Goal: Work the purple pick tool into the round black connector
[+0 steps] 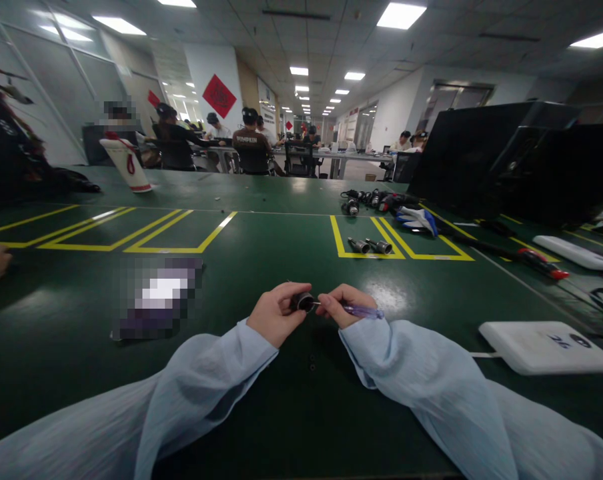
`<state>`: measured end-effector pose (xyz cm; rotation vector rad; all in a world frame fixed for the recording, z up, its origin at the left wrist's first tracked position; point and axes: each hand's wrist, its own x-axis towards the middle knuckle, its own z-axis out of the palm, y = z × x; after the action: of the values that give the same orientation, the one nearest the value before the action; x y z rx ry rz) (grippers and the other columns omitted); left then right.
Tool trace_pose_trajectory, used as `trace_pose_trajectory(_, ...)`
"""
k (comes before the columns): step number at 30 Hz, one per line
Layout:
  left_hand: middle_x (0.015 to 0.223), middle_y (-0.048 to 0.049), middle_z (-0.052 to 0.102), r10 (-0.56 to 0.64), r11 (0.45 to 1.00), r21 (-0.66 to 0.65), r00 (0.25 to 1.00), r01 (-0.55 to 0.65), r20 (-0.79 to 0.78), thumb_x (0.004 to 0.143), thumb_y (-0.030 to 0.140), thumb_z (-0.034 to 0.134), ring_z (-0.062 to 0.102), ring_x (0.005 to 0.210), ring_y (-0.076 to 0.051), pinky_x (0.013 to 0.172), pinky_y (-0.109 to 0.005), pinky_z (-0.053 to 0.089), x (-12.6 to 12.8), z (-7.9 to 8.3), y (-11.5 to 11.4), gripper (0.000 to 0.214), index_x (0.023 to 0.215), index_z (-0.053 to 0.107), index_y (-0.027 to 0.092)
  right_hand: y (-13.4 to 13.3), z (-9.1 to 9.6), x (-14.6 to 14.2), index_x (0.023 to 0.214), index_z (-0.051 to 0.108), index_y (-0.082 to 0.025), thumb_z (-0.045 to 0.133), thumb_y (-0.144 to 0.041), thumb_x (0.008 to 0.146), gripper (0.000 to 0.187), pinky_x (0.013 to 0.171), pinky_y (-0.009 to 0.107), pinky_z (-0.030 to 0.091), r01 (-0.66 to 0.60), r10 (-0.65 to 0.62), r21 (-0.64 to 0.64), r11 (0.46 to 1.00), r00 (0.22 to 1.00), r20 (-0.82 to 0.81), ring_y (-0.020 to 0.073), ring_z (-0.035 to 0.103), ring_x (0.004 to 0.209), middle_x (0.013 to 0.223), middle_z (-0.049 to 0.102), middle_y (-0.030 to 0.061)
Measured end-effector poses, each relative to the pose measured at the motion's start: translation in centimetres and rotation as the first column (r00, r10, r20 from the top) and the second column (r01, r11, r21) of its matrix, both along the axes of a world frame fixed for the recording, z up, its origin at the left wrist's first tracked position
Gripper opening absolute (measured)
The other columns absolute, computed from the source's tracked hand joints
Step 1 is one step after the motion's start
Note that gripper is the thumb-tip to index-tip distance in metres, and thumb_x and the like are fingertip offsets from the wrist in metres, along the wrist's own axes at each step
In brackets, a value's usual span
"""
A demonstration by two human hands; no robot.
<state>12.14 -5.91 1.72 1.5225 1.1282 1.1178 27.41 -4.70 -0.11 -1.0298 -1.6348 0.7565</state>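
While the left hand holds a dark round metal part, the right hand points a screwdriver at its open end.
The screwdriver's long axis runs nearly level across the view, tip left, purple handle right and slightly lower; whether the tip touches inside cannot be told. The part is over the green table, its rim facing right, its length mostly hidden by fingers. The left hand is half closed, fingers above the part, thumb below; the right is curled in a pinch around the screwdriver. Both forearms slant inward from the lower corners, hands almost meeting.
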Motion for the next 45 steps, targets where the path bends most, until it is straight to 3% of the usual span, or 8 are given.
trace_pose_trajectory(7,0.100,-0.0098,0.061,0.067,0.996,-0.052,0.998,-0.067,-0.010,0.056,0.012,0.060,0.059,0.092,-0.021,0.088,-0.039,0.044,0.1,0.6,-0.1,0.038,0.094,0.059,0.011,-0.1,-0.1,0.2,0.055,0.056,-0.017,0.054,-0.034,0.072,0.024,0.044,0.019,0.037,-0.013,0.001,0.115,0.993,0.995,0.104,0.0082,0.050,0.045,0.051,0.058,-0.0005)
trace_pose_trajectory(11,0.089,-0.0085,0.066,0.099,0.990,-0.104,0.995,-0.099,-0.012,0.057,0.013,0.060,0.062,0.085,-0.021,0.083,-0.038,0.046,0.1,0.4,-0.1,0.035,0.092,0.060,0.011,-0.2,-0.2,0.1,0.057,0.056,-0.018,0.051,-0.034,0.075,0.024,0.050,0.021,0.040,-0.081,0.018,0.273,0.959,0.974,0.225,0.0099,0.052,0.050,0.055,0.059,0.0011)
trace_pose_trajectory(15,0.083,-0.0081,0.067,0.124,0.987,-0.098,0.992,-0.126,-0.019,0.058,0.013,0.059,0.063,0.080,-0.021,0.079,-0.037,0.049,0.1,-0.1,0.1,0.030,0.088,0.061,0.011,-0.3,-0.2,0.0,0.057,0.055,-0.019,0.048,-0.034,0.077,0.025,0.054,0.022,0.041,-0.129,0.034,0.337,0.933,0.961,0.276,0.0105,0.053,0.053,0.056,0.059,0.0015)
trace_pose_trajectory(26,0.078,-0.0078,0.068,0.171,0.973,-0.163,0.985,-0.163,0.034,0.056,0.010,0.055,0.063,0.078,-0.021,0.079,-0.037,0.048,0.5,0.3,0.0,0.029,0.084,0.064,0.009,-0.7,0.1,-0.1,0.057,0.056,-0.018,0.049,-0.034,0.077,0.026,0.052,0.021,0.040,-0.122,0.025,0.303,0.945,0.952,0.305,0.0096,0.054,0.052,0.056,0.060,0.0015)
trace_pose_trajectory(37,0.083,-0.0069,0.068,0.186,0.971,-0.154,0.982,-0.183,0.007,0.053,0.006,0.053,0.062,0.079,-0.020,0.079,-0.037,0.048,0.6,1.0,-0.2,0.031,0.082,0.065,0.010,-0.3,-0.2,-0.1,0.055,0.056,-0.018,0.053,-0.036,0.073,0.025,0.045,0.019,0.037,-0.098,0.065,0.181,0.979,0.981,0.181,0.0089,0.050,0.047,0.052,0.057,-0.0002)
trace_pose_trajectory(45,0.084,-0.0077,0.068,0.209,0.969,-0.138,0.978,-0.204,0.025,0.054,0.007,0.052,0.062,0.078,-0.020,0.079,-0.037,0.048,0.8,0.6,-0.2,0.027,0.078,0.065,0.010,-0.5,0.0,-0.3,0.054,0.056,-0.018,0.053,-0.034,0.073,0.026,0.048,0.019,0.039,-0.082,0.027,0.244,0.966,0.975,0.222,0.0087,0.052,0.047,0.052,0.059,0.0003)
